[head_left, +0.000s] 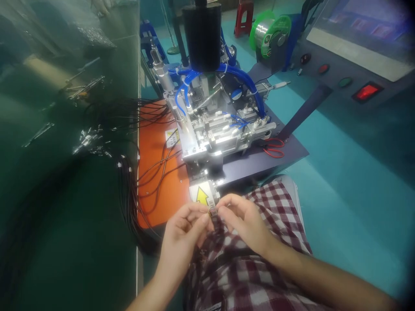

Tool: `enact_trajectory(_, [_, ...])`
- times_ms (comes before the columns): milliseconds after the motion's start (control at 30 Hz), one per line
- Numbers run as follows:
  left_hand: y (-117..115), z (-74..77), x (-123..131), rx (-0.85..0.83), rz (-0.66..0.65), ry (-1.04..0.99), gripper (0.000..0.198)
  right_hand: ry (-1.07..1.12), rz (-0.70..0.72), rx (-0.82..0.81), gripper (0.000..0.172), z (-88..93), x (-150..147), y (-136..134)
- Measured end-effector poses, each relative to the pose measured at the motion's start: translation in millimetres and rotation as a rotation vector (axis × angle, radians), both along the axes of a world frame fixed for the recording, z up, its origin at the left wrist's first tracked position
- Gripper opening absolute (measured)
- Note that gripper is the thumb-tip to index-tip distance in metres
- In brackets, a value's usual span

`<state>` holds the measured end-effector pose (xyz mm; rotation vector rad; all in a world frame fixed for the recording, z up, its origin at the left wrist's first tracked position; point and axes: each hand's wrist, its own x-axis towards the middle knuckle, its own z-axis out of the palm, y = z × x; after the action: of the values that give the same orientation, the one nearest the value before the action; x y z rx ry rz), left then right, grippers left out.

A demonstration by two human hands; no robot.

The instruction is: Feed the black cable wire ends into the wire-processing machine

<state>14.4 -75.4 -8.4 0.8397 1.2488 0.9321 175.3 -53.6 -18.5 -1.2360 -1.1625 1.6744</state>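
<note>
My left hand (185, 229) is closed in a pinch, thumb against forefinger, with a thin pale wire (208, 211) showing at the fingertips. Just to its right, my right hand (243, 220) also pinches with thumb and forefinger; whatever lies between those tips is too small to make out. Both hands are above my checked apron, close to a white block with a yellow arrow (201, 195) at the machine's front. Beyond them stands the metal machine (223, 129) with blue air tubes (243, 75).
Bundled black cables (128, 203) hang over the edge of the dark green table (81, 259) onto an orange plate (162, 181). Red-handled scissors (275, 151) lie on the machine base. A green wire spool (267, 34) and a control panel (353, 69) stand at the right.
</note>
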Motion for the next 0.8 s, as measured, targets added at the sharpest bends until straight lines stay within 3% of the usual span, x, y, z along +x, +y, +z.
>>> enact_trajectory(133, [-1.7,-1.4,2.7,0.039,-0.019,0.057,0.021,0.087,0.053,-0.092,0.016,6.2,-4.2,0.4])
enact_trajectory(300, [-4.3,-3.6,3.0,0.066,-0.006,0.060,0.021,0.172,0.014,-0.142,0.016,8.3,-9.3,-2.0])
enact_trajectory(500, [-5.7,-7.8,-1.7,0.073,0.034,0.058,0.016,0.112,-0.080,0.073,0.016,6.3,-13.5,-9.2])
enact_trajectory(667, [-6.4,-5.6,-3.9,0.035,0.019,0.070,0.017,0.037,0.069,0.019,0.008,-0.7,-4.1,-6.3])
enact_trajectory(700, [-6.2,-4.3,-3.7,0.030,0.011,0.079,0.018,-0.001,0.084,0.041,0.002,-1.0,-0.7,-5.1])
enact_trajectory(800, [-4.9,-1.2,-1.6,0.032,-0.006,0.110,0.019,-0.092,0.054,0.202,0.011,1.6,7.7,-2.7])
